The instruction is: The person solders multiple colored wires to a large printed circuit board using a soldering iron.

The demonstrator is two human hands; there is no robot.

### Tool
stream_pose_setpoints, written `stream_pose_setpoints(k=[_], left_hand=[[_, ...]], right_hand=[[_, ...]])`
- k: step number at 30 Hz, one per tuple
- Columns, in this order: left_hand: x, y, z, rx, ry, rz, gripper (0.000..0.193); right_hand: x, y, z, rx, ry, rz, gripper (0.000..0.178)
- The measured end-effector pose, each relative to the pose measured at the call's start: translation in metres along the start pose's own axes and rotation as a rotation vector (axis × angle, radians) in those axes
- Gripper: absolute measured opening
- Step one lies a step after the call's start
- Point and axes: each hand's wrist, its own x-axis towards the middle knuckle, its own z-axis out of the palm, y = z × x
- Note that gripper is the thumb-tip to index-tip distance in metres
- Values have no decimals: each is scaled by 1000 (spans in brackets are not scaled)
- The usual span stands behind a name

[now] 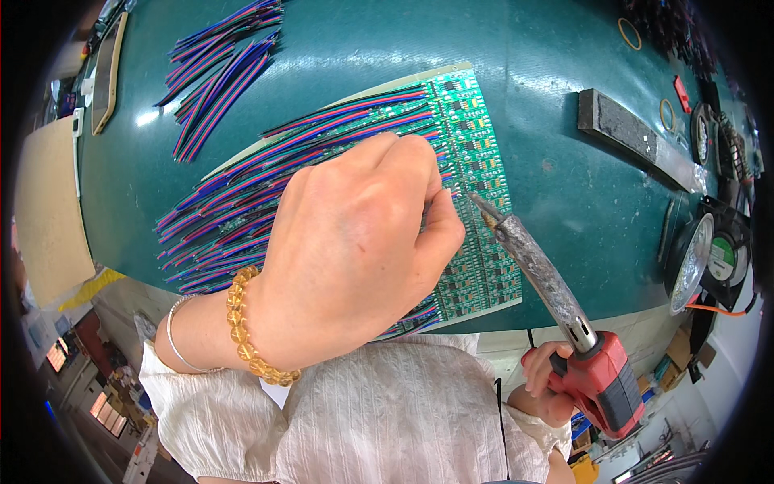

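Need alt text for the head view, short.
A person's left hand pinches multicoloured wires laid across a green circuit board panel, while the right hand holds a red-handled soldering iron with its tip at the board, on a dark green table.

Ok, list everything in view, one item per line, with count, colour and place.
green circuit board panel: one, green with small dark parts, centre of the table
flat multicoloured ribbon wires on the panel: many, red, blue, green and black, fanned out to the left of the panel
loose bundle of ribbon wires: one pile, same colours, upper left
teal work table: one, teal, under everything
dark rectangular block: one, dark grey, right of the panel
rubber bands: two seen, tan, upper right
round fan: one, black, right edge
soldering iron with red handle: one, grey barrel, tip over the panel's right part
left hand: amber bead bracelet, fingers on the wires
right hand: grip closed on the iron's handle
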Motion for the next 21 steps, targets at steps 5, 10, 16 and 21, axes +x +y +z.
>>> stream_pose_setpoints(k=[5,10,16,21], left_hand=[[2,-1,0,-11,-6,3,15],[2,-1,-1,-21,-10,2,14],[2,-1,-5,-83,-33,2,12],[3,-2,-8,-90,-61,-11,11]], right_hand=[[3,-6,13,0,116,5,81],[10,4,19,260,166,-52,80],[2,6,13,244,132,-26,84],[-5,1,19,105,242,26,88]])
